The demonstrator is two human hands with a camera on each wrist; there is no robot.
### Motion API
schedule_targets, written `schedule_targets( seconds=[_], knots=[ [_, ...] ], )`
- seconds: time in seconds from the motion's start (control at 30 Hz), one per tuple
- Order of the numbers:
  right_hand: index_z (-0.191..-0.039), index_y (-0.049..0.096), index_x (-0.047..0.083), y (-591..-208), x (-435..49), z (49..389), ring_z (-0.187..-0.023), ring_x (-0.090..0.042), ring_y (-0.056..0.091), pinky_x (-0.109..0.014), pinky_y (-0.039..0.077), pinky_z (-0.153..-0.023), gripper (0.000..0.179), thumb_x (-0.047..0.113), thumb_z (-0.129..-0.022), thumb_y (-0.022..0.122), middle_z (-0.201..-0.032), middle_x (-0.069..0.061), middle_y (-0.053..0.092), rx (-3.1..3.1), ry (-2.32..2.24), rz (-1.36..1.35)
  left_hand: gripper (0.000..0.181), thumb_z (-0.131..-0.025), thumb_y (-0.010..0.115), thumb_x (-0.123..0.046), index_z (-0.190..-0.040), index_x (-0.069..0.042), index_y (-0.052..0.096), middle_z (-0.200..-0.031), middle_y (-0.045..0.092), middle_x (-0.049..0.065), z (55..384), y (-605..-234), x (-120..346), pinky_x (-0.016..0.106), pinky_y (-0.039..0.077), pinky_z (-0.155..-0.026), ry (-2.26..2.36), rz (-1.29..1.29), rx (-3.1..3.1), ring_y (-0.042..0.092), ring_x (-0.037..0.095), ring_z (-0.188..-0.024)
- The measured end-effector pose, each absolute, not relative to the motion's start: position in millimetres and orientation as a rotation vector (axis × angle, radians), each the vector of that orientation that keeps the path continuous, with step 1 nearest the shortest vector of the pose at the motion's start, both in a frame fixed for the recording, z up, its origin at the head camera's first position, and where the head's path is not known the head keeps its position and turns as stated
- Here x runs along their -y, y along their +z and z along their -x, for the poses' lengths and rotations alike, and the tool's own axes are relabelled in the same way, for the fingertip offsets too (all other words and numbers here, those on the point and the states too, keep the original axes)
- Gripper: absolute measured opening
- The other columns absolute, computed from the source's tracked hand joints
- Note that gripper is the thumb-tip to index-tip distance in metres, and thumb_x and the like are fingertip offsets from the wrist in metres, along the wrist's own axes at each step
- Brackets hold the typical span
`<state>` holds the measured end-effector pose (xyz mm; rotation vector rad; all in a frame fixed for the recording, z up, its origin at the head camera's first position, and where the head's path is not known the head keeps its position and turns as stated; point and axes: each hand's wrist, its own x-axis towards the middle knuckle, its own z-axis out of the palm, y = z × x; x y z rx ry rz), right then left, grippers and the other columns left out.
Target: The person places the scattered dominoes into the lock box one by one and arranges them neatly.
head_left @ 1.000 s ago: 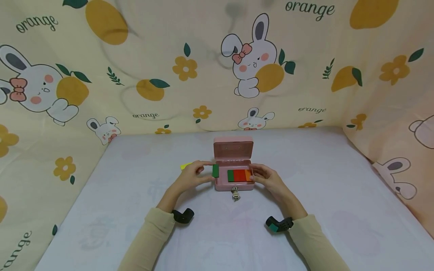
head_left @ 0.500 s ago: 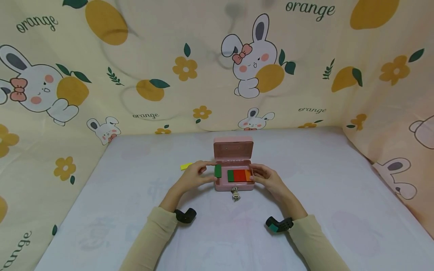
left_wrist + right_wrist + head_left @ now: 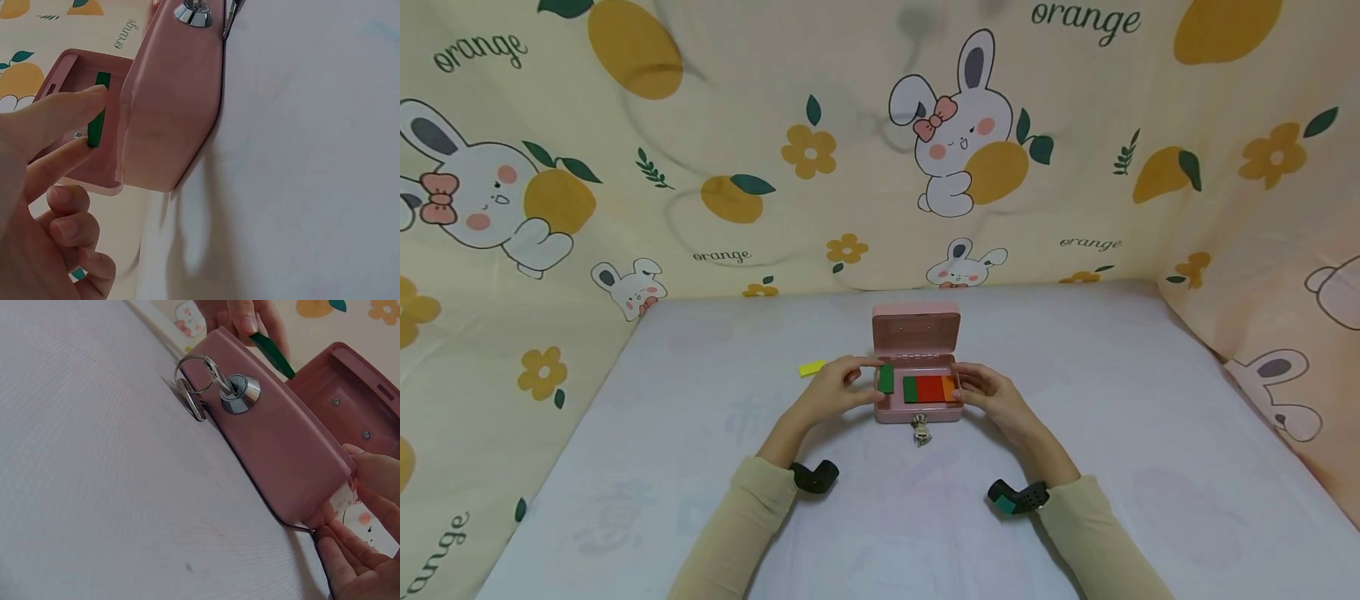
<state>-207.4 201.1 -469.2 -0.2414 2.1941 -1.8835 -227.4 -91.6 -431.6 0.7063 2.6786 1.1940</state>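
A pink metal cash box point(image 3: 917, 414) stands on the table with its lid point(image 3: 916, 332) raised. My left hand point(image 3: 833, 392) pinches a green tile point(image 3: 886, 379) between thumb and index finger, over the left side of the box. In the left wrist view the thin green tile point(image 3: 98, 112) shows edge-on above the box wall. My right hand point(image 3: 996, 400) grips the right wall of the box, thumb at the rim and fingers outside, as the right wrist view shows. Inside the box lie another green tile point(image 3: 910, 389), a red block point(image 3: 929, 388) and an orange one point(image 3: 949, 387).
A key on a ring point(image 3: 199, 375) sits in the lock point(image 3: 240, 394) on the box's front, with a metal charm point(image 3: 921, 430) hanging from it. Behind my left hand lies a yellow piece point(image 3: 811, 367). Patterned cloth walls point(image 3: 850, 192) enclose the white table point(image 3: 895, 517).
My left hand has moved a little to the right, carrying the green tile from the box's left edge to over its inside. The right hand has stayed in place.
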Motion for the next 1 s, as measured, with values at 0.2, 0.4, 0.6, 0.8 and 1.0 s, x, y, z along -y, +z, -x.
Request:
schedule_targets(
  seconds=[0.2,0.4,0.6,0.8,1.0],
  knots=[
    [-0.142,0.041,-0.001,-468.9,-200.9,206.7,-0.138,-0.042,0.039,-0.005,0.042,-0.094,0.057,0.016,-0.092,0.063,-0.149,-0.025,0.039,-2.205,-1.876,0.256,0.049,-0.081,0.078,-0.027,-0.125,-0.014,0.064,-0.075,0.036,0.004,228.1,-431.5,89.8,0.023,0.028,-0.064,1.179,-0.73,-2.694,0.037,0.013,-0.074],
    [-0.141,0.042,-0.001,-469.3,-201.0,207.2,-0.138,-0.042,0.039,-0.004,0.042,-0.093,0.056,0.015,-0.092,0.063,-0.148,-0.025,0.04,-2.208,-1.878,0.255,0.049,-0.081,0.078,-0.027,-0.126,-0.014,0.063,-0.078,0.042,0.011,228.4,-430.9,88.2,0.023,0.028,-0.065,1.169,-0.718,-2.683,0.038,0.015,-0.077],
    [-0.141,0.042,-0.002,-468.7,-200.5,207.3,-0.137,-0.043,0.039,-0.003,0.041,-0.091,0.055,0.015,-0.093,0.063,-0.148,-0.026,0.04,-2.214,-1.88,0.271,0.049,-0.081,0.077,-0.027,-0.126,-0.015,0.063,-0.081,0.045,0.015,229.8,-430.6,85.2,0.024,0.029,-0.066,1.153,-0.717,-2.675,0.039,0.015,-0.079],
    [-0.141,0.042,-0.002,-468.0,-200.3,206.6,-0.137,-0.042,0.039,-0.003,0.041,-0.092,0.056,0.016,-0.093,0.063,-0.148,-0.026,0.04,-2.216,-1.868,0.266,0.05,-0.081,0.077,-0.028,-0.127,-0.016,0.062,-0.084,0.047,0.015,231.5,-431.5,81.9,0.025,0.03,-0.068,1.145,-0.7,-2.668,0.042,0.016,-0.082],
    [-0.141,0.042,-0.001,-467.6,-199.9,207.1,-0.137,-0.042,0.039,-0.002,0.04,-0.091,0.056,0.016,-0.093,0.063,-0.148,-0.025,0.04,-2.213,-1.871,0.252,0.05,-0.081,0.077,-0.028,-0.128,-0.017,0.062,-0.085,0.048,0.013,233.0,-434.7,80.6,0.025,0.031,-0.069,1.126,-0.686,-2.664,0.041,0.016,-0.083]
  ],
)
